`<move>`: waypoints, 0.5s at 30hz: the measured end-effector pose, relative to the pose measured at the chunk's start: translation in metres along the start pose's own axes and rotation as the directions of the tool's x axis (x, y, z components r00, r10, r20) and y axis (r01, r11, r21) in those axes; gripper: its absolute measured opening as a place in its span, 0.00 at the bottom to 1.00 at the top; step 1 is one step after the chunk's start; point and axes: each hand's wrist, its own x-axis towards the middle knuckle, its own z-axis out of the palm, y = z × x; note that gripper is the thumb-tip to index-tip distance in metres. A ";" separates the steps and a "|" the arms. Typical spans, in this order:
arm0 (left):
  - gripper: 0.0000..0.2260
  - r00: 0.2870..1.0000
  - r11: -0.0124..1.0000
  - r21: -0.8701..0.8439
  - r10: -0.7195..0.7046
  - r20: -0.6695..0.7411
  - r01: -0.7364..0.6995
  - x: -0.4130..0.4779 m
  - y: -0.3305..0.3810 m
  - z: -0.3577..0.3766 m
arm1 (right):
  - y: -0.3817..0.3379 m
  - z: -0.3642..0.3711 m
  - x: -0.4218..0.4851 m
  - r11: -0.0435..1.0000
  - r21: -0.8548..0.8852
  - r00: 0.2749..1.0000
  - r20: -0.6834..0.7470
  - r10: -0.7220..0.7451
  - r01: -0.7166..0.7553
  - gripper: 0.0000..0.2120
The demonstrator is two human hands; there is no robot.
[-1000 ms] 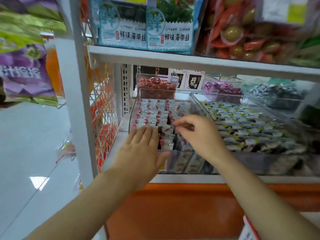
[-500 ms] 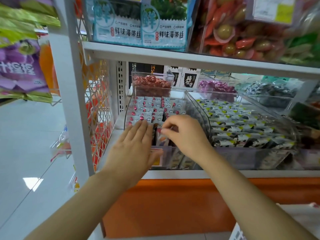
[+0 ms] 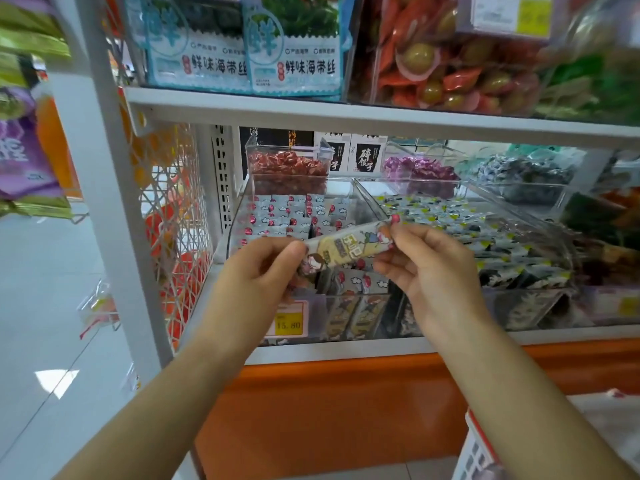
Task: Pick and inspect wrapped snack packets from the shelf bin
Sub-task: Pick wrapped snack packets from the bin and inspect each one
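Both hands pinch one long snack packet (image 3: pixel 348 249) with cartoon pictures: left hand (image 3: pixel 256 275) at its 8 o'clock end, right hand (image 3: pixel 429 268) at its 2 o'clock end. Below, the clear bin (image 3: pixel 239 216) holds more packets. A yellow tag (image 3: pixel 289 323) reads "15.80".

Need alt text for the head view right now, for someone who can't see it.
Both hands, left hand and right hand, hold one long wrapped snack packet by its ends above a clear shelf bin of similar packets.
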 end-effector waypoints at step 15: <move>0.16 0.990 0.988 -0.127 -0.096 -0.101 0.083 0.013 -0.005 0.008 | 0.002 -0.005 0.009 0.952 0.166 0.957 0.184 0.224 -0.255 0.07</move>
